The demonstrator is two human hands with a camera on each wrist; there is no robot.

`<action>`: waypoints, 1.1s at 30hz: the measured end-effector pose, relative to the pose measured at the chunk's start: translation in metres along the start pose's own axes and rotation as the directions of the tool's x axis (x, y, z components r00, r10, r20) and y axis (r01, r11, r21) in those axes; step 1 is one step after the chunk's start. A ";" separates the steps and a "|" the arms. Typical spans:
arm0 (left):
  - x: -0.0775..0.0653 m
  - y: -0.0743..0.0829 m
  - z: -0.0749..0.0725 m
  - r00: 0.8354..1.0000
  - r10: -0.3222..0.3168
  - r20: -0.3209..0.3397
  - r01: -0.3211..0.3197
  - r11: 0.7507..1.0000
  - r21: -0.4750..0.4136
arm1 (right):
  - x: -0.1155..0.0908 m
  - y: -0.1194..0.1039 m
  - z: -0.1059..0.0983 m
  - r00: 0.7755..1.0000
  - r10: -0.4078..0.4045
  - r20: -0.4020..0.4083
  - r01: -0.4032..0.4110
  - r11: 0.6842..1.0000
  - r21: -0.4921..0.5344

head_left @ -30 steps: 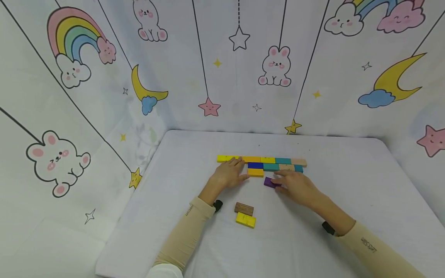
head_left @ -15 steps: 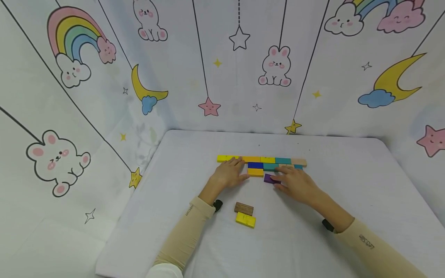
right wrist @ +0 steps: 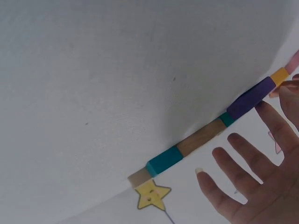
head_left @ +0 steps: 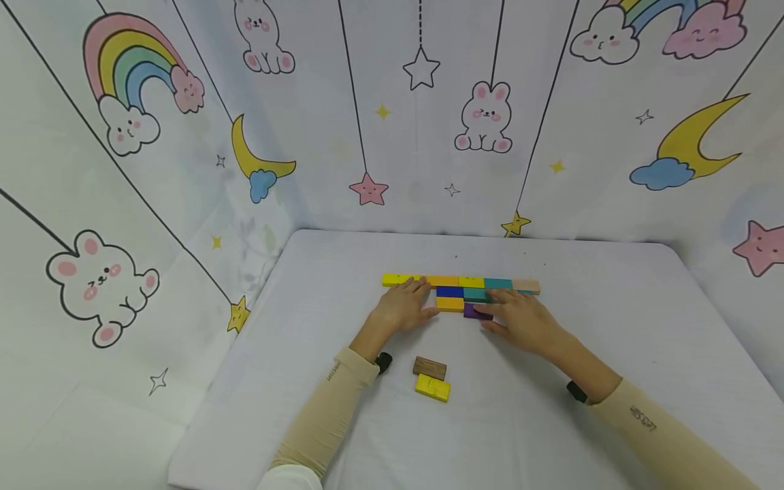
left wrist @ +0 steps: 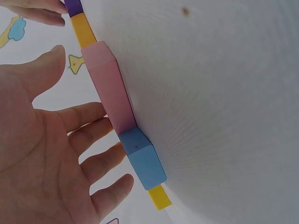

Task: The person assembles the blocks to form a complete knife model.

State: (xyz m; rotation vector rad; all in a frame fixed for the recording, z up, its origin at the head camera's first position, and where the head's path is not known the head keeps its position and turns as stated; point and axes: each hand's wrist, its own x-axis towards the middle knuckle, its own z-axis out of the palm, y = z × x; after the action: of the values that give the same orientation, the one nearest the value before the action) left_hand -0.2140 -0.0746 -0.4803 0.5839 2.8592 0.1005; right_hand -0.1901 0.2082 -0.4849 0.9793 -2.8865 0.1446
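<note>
Flat coloured blocks lie edge to edge in rows on the white table. In the head view, my left hand (head_left: 401,306) rests at the rows' left part, thumb by an orange block (head_left: 450,304). In the left wrist view its outstretched fingers lie against a pink block (left wrist: 110,91) and a light blue block (left wrist: 145,158). My right hand (head_left: 523,320) touches a purple block (head_left: 471,311), which sits beside the orange one and below a teal block (head_left: 474,294). Straight fingers show at the purple block's edge in the right wrist view; this hand hides part of the middle row overhead.
Nearer the body lie a brown wooden block (head_left: 430,368) and a yellow block (head_left: 433,388), close together. The back row runs from a yellow block (head_left: 398,279) to a pale wood block (head_left: 527,286). A printed cloth wall (head_left: 416,150) stands behind the table.
My right hand has moved the purple block away from the body and slightly left; it has straightened and now lies against the rows beside the orange block. The left hand has stayed put.
</note>
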 end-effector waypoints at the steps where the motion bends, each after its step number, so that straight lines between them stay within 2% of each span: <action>1: 0.000 0.000 0.000 1.000 0.002 -0.001 -0.002 1.000 -0.002 | 0.001 0.000 0.000 1.000 0.003 0.004 -0.003 1.000 0.001; 17: -0.001 0.002 -0.003 1.000 0.001 0.003 -0.001 1.000 -0.011 | 0.001 0.003 0.003 0.999 0.034 0.025 -0.033 0.999 -0.015; 22: -0.001 0.001 -0.002 1.000 0.006 0.005 -0.006 1.000 -0.003 | 0.001 0.004 0.004 1.000 0.019 0.014 -0.019 1.000 -0.019; 28: -0.001 0.000 -0.002 1.000 0.012 0.006 -0.012 1.000 0.000 | 0.000 0.004 0.005 0.999 0.022 0.043 -0.021 1.000 -0.011; 33: 0.000 0.001 -0.002 1.000 0.016 0.007 -0.016 1.000 0.012 | -0.003 -0.004 0.004 0.999 -0.019 0.026 0.018 1.000 0.011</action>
State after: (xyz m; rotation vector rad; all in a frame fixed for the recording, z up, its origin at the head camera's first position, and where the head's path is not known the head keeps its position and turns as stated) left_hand -0.2139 -0.0742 -0.4781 0.6081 2.8510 0.0840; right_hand -0.1857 0.2066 -0.4890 1.0169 -2.9020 0.1481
